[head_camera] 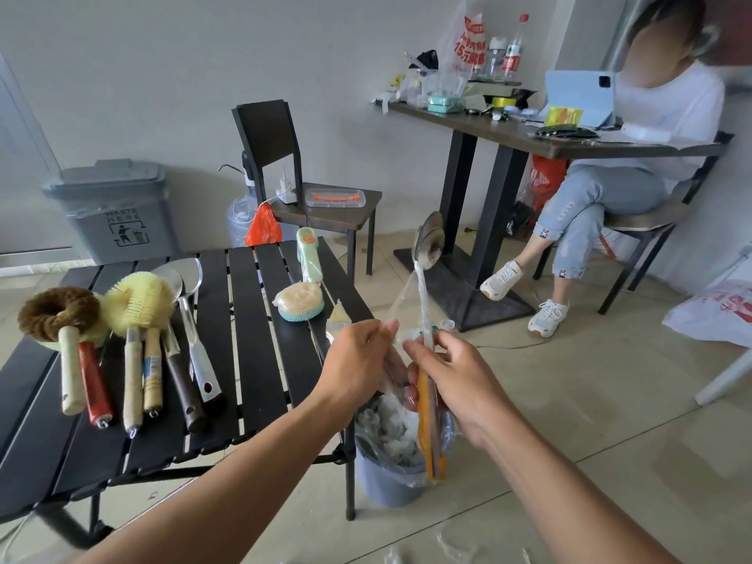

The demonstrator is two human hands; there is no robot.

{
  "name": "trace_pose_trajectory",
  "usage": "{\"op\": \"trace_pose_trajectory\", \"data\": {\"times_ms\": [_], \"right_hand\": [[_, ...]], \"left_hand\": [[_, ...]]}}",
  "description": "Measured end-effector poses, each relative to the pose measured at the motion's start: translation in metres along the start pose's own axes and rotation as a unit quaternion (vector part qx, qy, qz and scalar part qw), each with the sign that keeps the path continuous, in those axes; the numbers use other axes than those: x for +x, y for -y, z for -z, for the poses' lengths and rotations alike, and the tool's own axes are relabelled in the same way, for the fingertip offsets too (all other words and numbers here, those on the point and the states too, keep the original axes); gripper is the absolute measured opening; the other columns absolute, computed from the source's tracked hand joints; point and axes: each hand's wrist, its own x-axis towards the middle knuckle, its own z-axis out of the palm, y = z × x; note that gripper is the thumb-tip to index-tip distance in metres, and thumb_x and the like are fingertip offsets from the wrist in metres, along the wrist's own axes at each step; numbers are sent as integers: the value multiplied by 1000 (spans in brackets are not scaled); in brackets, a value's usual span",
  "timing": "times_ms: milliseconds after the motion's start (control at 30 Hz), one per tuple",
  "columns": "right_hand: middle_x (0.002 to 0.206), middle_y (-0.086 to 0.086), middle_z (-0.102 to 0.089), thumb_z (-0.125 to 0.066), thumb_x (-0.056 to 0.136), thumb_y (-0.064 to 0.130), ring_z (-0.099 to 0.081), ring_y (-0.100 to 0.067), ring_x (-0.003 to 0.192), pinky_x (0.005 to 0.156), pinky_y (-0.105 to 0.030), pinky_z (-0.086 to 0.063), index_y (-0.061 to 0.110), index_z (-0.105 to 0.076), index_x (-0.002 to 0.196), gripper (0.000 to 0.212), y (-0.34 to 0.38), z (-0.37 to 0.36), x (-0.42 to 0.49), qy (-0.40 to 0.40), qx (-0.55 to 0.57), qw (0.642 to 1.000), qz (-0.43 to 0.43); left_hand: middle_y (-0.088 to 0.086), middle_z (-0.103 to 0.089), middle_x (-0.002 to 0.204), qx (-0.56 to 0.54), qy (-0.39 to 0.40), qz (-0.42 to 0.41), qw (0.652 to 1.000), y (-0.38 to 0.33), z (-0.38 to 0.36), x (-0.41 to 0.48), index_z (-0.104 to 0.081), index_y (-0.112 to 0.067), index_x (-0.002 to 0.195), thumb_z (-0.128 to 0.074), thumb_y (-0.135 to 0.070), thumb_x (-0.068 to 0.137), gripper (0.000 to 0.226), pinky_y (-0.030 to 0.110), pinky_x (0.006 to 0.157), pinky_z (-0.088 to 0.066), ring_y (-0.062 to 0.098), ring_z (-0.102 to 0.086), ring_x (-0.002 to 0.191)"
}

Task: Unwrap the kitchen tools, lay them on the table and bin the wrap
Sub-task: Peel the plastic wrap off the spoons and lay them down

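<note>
My right hand (451, 374) grips a bundle of metal spoons (429, 242) with orange-brown handles, bowls pointing up, held over a small grey bin (390, 478) lined with plastic and full of crumpled wrap. My left hand (360, 358) pinches the clear plastic wrap (407, 293) that stretches off the spoons' necks. On the black slatted table (252, 360) lie unwrapped tools: a brown brush (59, 315), a yellow brush (138, 299), several handled utensils and a metal spatula (191, 319). A wrapped sponge (299, 301) and a green tool (308, 254) lie at the table's far right.
A large grey waste bin (116, 209) stands by the wall at the left. A dark chair (309, 197) carries a plastic box and a charger. A person sits at a cluttered table (549, 136) at the right. A white bag (716, 315) lies on the floor.
</note>
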Motion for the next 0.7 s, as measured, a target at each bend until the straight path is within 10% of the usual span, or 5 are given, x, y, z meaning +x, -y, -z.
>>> {"op": "trace_pose_trajectory", "data": {"times_ms": [267, 700], "right_hand": [[68, -4, -66, -50, 109, 41, -68, -20, 59, 59, -44, -62, 26, -67, 98, 25, -4, -7, 0, -71, -95, 993, -4], [66, -1, -65, -80, 96, 28, -64, -14, 56, 57, -29, -56, 12, -76, 100, 17, -1, -11, 8, -35, 66, 997, -20]], "left_hand": [[9, -78, 72, -22, -53, 4, 998, 0, -1, 5, -64, -9, 108, -40, -16, 115, 26, 28, 40, -51, 17, -63, 41], [17, -64, 70, 19, -137, -37, 990, -1, 1, 14, -69, -23, 94, -46, -24, 110, 28, 25, 47, -43, 10, -52, 50]]}}
